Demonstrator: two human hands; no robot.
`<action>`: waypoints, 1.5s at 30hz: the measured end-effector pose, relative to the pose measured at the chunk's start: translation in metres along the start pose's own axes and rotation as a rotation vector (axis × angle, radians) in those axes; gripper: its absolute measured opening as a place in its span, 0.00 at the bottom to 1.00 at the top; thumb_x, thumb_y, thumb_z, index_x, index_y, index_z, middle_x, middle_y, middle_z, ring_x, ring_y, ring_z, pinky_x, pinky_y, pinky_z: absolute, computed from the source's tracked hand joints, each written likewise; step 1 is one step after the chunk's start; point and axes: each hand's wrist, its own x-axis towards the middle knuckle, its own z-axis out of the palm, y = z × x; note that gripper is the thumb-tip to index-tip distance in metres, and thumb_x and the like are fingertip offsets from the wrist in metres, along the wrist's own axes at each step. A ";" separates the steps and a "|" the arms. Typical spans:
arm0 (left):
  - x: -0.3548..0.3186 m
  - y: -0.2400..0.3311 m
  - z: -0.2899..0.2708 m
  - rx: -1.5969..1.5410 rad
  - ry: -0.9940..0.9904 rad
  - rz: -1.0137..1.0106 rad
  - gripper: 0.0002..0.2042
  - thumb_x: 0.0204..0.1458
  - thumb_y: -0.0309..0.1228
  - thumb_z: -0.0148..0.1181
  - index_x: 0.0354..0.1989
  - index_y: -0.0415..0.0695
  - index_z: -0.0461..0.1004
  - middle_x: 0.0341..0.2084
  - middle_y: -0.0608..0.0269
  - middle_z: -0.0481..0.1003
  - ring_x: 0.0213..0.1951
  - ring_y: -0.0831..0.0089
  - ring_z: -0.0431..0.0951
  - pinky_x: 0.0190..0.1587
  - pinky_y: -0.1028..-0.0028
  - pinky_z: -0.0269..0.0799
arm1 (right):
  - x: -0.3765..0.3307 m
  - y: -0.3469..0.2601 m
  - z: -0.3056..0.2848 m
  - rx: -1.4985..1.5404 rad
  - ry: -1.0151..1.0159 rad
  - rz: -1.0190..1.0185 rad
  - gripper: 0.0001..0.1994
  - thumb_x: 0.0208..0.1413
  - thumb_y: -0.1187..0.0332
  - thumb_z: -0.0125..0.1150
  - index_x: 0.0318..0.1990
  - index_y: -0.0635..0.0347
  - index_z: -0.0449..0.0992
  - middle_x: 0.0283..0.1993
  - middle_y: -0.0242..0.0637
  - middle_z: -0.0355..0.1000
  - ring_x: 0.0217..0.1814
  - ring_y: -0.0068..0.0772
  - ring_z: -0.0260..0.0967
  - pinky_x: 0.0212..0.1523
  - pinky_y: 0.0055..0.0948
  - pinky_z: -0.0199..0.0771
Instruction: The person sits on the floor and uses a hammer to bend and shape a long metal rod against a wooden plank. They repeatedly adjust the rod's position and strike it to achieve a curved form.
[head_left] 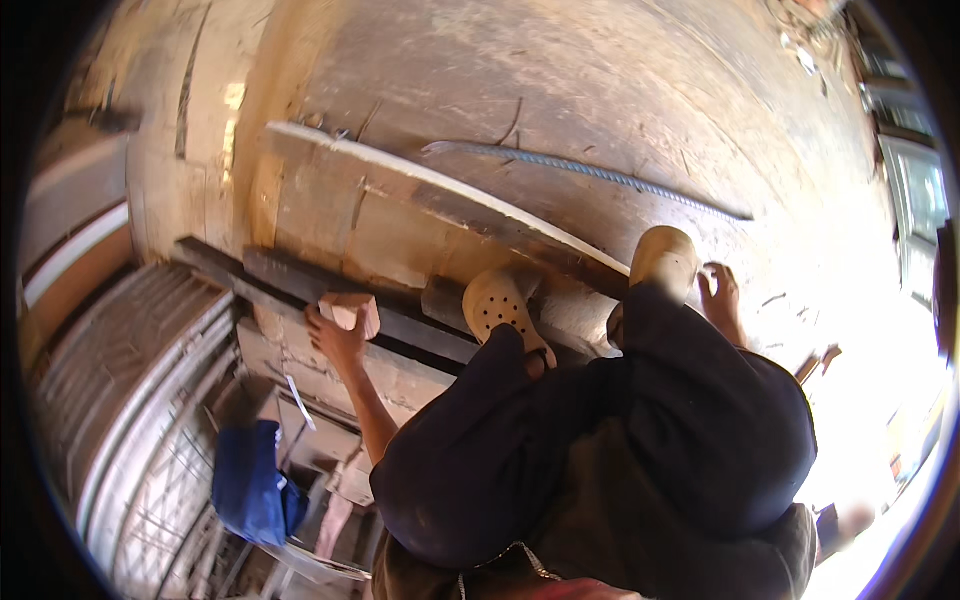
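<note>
Forearm [370,405] stretched forward, left hand [340,340] grasps a pinkish block [350,308].

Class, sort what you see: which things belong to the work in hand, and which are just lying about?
In the work:
- wooden block, gripped by the left hand
- dark beams by the block, probably

Apparently lying about:
- blue ribbed rod
- long pale strip
- blue cloth

The right hand, by a shoe, seems empty.

The fingers [314,320] were viewed from the wearer's head, near above and behind; the fisheye lens was pointed steeply down, and floor [620,105] was taken in beyond them.
</note>
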 end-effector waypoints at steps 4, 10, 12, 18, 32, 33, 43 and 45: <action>0.051 0.097 -0.049 -0.357 0.151 0.496 0.46 0.41 0.44 0.71 0.65 0.39 0.50 0.60 0.38 0.54 0.62 0.40 0.56 0.61 0.51 0.55 | -0.099 0.005 0.023 -0.193 0.114 0.247 0.28 0.50 0.62 0.65 0.58 0.54 0.63 0.61 0.47 0.58 0.60 0.54 0.59 0.55 0.47 0.64; 0.068 0.237 -0.046 -0.322 -0.282 1.270 0.49 0.34 0.49 0.74 0.63 0.39 0.56 0.59 0.47 0.62 0.60 0.49 0.61 0.62 0.57 0.57 | -0.104 -0.007 0.063 0.080 0.162 0.454 0.39 0.47 0.59 0.69 0.63 0.63 0.56 0.60 0.59 0.57 0.61 0.63 0.56 0.57 0.50 0.62; 0.057 0.253 -0.026 -0.181 -0.378 1.333 0.49 0.34 0.53 0.72 0.63 0.39 0.57 0.59 0.48 0.62 0.59 0.49 0.62 0.61 0.57 0.58 | -0.081 -0.024 0.051 0.057 0.035 0.539 0.37 0.46 0.57 0.70 0.60 0.64 0.59 0.57 0.59 0.61 0.61 0.59 0.58 0.58 0.50 0.62; 0.030 0.253 0.071 -0.108 -0.184 1.491 0.49 0.33 0.69 0.61 0.59 0.43 0.62 0.52 0.53 0.68 0.53 0.55 0.68 0.57 0.51 0.57 | -0.110 -0.047 0.045 -0.258 0.036 0.373 0.38 0.40 0.58 0.72 0.59 0.59 0.61 0.62 0.50 0.58 0.66 0.47 0.55 0.62 0.49 0.59; 0.037 0.250 0.082 -0.111 -0.164 1.720 0.37 0.43 0.66 0.56 0.45 0.41 0.68 0.42 0.55 0.71 0.44 0.56 0.72 0.45 0.59 0.63 | -0.121 -0.018 0.077 -0.409 0.134 0.274 0.33 0.51 0.53 0.62 0.60 0.64 0.64 0.62 0.47 0.62 0.67 0.46 0.56 0.68 0.44 0.52; 0.036 0.252 0.086 -0.082 -0.195 1.706 0.37 0.43 0.66 0.55 0.46 0.41 0.68 0.42 0.56 0.71 0.45 0.56 0.71 0.47 0.58 0.63 | -0.125 -0.008 0.076 -0.454 0.139 0.253 0.33 0.51 0.52 0.62 0.60 0.63 0.64 0.62 0.46 0.62 0.66 0.46 0.57 0.69 0.44 0.52; 0.034 0.276 0.057 -0.116 -0.069 1.556 0.43 0.39 0.67 0.58 0.60 0.52 0.65 0.62 0.64 0.60 0.60 0.54 0.61 0.59 0.48 0.54 | -0.088 0.004 0.038 -0.423 0.088 0.195 0.33 0.52 0.41 0.55 0.60 0.51 0.67 0.66 0.34 0.60 0.68 0.36 0.56 0.72 0.55 0.35; 0.028 0.278 0.050 -0.082 -0.042 1.509 0.43 0.39 0.67 0.58 0.63 0.54 0.62 0.64 0.65 0.57 0.62 0.53 0.59 0.59 0.47 0.53 | -0.085 0.005 0.039 -0.442 0.186 0.113 0.30 0.52 0.41 0.55 0.58 0.46 0.69 0.67 0.32 0.59 0.69 0.35 0.55 0.72 0.61 0.31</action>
